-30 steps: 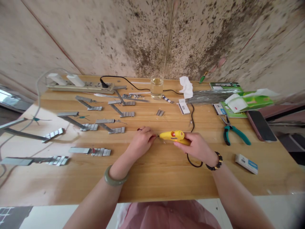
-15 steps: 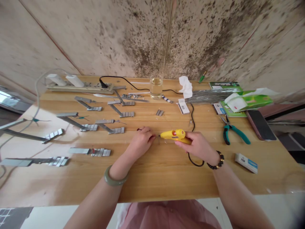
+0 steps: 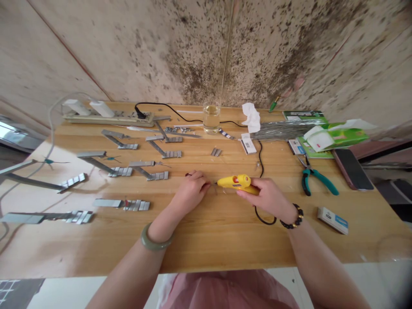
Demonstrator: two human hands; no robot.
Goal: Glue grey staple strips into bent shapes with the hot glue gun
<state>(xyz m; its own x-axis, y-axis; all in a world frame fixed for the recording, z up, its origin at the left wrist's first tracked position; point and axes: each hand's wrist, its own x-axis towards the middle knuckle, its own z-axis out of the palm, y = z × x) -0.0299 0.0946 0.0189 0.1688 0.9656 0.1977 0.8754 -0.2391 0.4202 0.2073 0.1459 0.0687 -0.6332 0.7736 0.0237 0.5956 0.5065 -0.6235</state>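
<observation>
Wrapped round the handle of a yellow hot glue gun (image 3: 234, 181), my right hand (image 3: 267, 195) holds it level just above the table. Its nozzle points left and reaches the fingertips of my left hand (image 3: 192, 189). Those fingers are pinched together near the tabletop on something small, too hidden to name. Thin bits lie right below the nozzle. Beyond the hands lie a few short grey metal strips (image 3: 216, 152). To the left, several grey folded pieces with stacked staple strips (image 3: 155, 175) rest on the wood.
A glass of pale yellow liquid (image 3: 211, 119) stands at the back, near a power strip (image 3: 109, 119). On the right are a bundle of thin wires (image 3: 286, 129), teal pliers (image 3: 317, 180), a phone (image 3: 353, 169), a tissue pack (image 3: 341, 135) and a small box (image 3: 333, 220).
</observation>
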